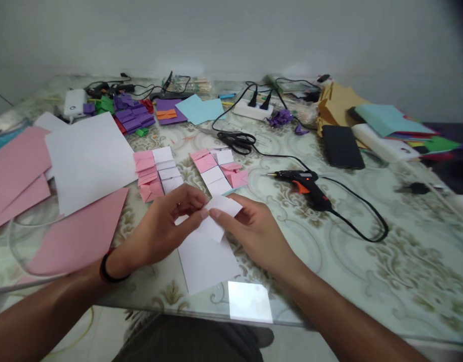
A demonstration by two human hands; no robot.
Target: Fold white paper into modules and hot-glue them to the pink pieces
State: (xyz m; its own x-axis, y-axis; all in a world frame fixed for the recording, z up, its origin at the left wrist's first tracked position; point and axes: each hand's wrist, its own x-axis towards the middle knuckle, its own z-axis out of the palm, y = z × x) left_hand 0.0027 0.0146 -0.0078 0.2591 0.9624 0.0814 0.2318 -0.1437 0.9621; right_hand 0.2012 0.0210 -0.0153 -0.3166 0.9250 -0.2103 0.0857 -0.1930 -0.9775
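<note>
1. Where the glass-topped table (367, 276) reaches its near edge, a long white paper strip (209, 261) lies flat and smooth, with its far end folded up off the glass.
2. The left hand (159, 229) and right hand (254, 231) pinch that folded end, fingers drawn narrow and the fingertips meeting at the crease.
3. Toward the left edge, matte pink sheets (76, 234) and a large white sheet (88, 161) overlap.
4. Just beyond the hands, two rows of folded squares (158, 173), pink and white, lie side by side.
5. Right of them a black-and-orange glue gun (305, 185) lies on its side, its cord looping across the patterned surface.
6. Farther off lie black scissors (237, 141) and a dark phone (340, 146).
7. Near the far edge sit a white power strip (252, 110) and purple folded pieces (133, 115).
</note>
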